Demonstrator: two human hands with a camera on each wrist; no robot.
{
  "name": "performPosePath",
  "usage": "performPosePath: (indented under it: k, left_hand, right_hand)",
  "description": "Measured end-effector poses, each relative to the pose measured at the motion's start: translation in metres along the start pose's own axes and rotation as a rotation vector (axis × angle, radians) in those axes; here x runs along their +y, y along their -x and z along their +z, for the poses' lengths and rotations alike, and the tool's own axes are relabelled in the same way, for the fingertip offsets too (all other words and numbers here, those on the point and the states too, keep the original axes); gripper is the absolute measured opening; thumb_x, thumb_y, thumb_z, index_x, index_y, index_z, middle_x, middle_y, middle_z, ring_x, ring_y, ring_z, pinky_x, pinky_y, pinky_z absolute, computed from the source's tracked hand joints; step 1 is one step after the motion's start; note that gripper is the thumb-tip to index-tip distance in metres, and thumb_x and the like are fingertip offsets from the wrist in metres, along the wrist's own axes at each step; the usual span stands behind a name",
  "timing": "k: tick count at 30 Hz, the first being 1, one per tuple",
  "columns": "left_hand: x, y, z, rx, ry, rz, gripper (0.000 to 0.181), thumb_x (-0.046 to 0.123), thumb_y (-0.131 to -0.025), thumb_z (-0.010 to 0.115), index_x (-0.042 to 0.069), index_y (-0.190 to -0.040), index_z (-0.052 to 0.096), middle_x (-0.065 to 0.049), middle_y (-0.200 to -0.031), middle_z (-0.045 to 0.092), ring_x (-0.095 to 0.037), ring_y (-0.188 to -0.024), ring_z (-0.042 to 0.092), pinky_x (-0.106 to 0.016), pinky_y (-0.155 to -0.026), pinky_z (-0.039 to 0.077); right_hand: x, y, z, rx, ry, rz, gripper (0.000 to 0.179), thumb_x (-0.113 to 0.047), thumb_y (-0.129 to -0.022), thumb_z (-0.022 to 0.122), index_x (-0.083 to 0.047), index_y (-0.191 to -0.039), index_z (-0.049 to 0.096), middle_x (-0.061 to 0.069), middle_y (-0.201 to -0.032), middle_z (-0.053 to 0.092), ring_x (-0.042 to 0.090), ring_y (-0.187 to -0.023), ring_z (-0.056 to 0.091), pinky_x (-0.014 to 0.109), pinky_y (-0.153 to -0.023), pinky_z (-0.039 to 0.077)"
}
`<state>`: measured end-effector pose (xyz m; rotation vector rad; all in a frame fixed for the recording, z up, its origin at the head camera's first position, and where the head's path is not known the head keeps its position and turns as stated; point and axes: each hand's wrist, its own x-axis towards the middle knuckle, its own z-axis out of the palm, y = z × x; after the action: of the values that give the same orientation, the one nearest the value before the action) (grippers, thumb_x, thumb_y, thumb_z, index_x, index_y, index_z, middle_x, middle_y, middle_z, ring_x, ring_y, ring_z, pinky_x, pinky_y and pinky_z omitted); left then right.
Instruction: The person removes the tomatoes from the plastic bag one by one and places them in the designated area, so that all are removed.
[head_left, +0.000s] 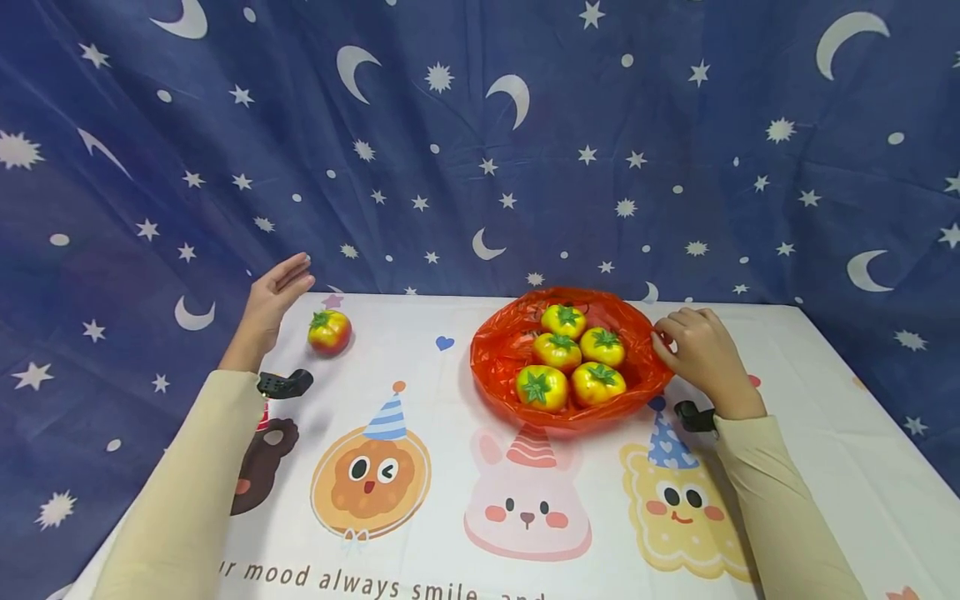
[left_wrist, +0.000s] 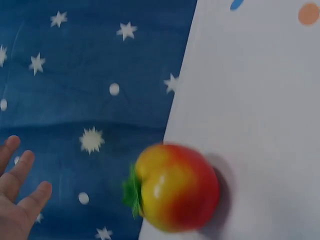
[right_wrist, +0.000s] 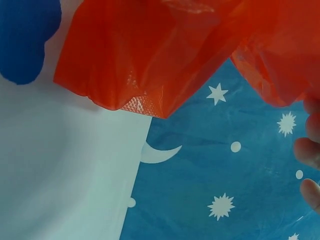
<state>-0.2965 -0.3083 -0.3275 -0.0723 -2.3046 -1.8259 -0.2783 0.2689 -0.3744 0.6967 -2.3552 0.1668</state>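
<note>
A red plastic bag (head_left: 491, 392) lies spread open on the table, holding several yellow tomato-like fruits (head_left: 557, 352) with green leafy tops. At its right rim my right hand (head_left: 701, 350) pinches the plastic between thumb and fingers; in the right wrist view the fingers (right_wrist: 307, 150) show only at the edge, beside the bag (right_wrist: 125, 55). One more tomato-like fruit (head_left: 330, 332), yellow turning red, sits alone at the left. My left hand (head_left: 272, 304) is raised just left of this fruit (left_wrist: 177, 187), fingers extended, apart from it and holding nothing.
A white tablecloth (head_left: 420, 350) printed with cartoon figures covers the table. Behind it hangs a blue curtain (head_left: 450, 125) with moons and stars. Black wrist devices (head_left: 285, 384) sit at both sleeves.
</note>
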Motion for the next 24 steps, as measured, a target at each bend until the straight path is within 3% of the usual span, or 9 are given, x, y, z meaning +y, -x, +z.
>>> performPosePath:
  k: [5,10,16,24]
  left_hand:
    - [0.007,-0.003,0.018,-0.033,-0.082,0.014,0.062,0.025,-0.094,0.057,0.008,-0.147,0.030,-0.011,-0.151,0.034,-0.022,-0.139,0.035,-0.034,-0.116,0.026]
    - [0.013,-0.004,0.038,-0.066,-0.103,0.018,0.062,0.024,-0.094,0.056,0.008,-0.147,0.030,-0.014,-0.152,0.032,-0.028,-0.140,0.032,-0.037,-0.115,0.028]
    - [0.019,0.000,0.059,-0.103,-0.085,0.046,0.060,0.020,-0.093,0.058,0.007,-0.146,0.032,-0.013,-0.151,0.034,-0.028,-0.140,0.033,-0.032,-0.111,0.031]
    - [0.019,0.005,0.083,-0.159,-0.062,0.087,0.060,0.012,-0.091,0.061,0.006,-0.144,0.035,-0.015,-0.150,0.035,-0.028,-0.140,0.032,-0.041,-0.114,0.031]
  right_hand:
    - [0.001,0.001,0.001,0.000,-0.006,0.001,0.009,-0.007,-0.072,0.073,0.000,-0.075,0.067,0.011,-0.065,0.064,0.026,-0.065,0.055,0.046,-0.073,0.050]
    - [0.002,0.000,0.001,-0.017,-0.005,0.015,0.010,-0.007,-0.073,0.073,0.000,-0.075,0.067,0.011,-0.066,0.064,0.026,-0.066,0.056,0.047,-0.074,0.050]
    - [0.002,0.000,0.002,-0.013,-0.006,0.012,0.009,-0.007,-0.073,0.073,0.000,-0.075,0.067,0.011,-0.066,0.064,0.026,-0.067,0.056,0.046,-0.074,0.050]
    - [0.002,0.000,0.003,-0.001,-0.016,0.011,0.009,-0.006,-0.073,0.072,0.001,-0.076,0.068,0.013,-0.068,0.066,0.027,-0.067,0.057,0.047,-0.074,0.050]
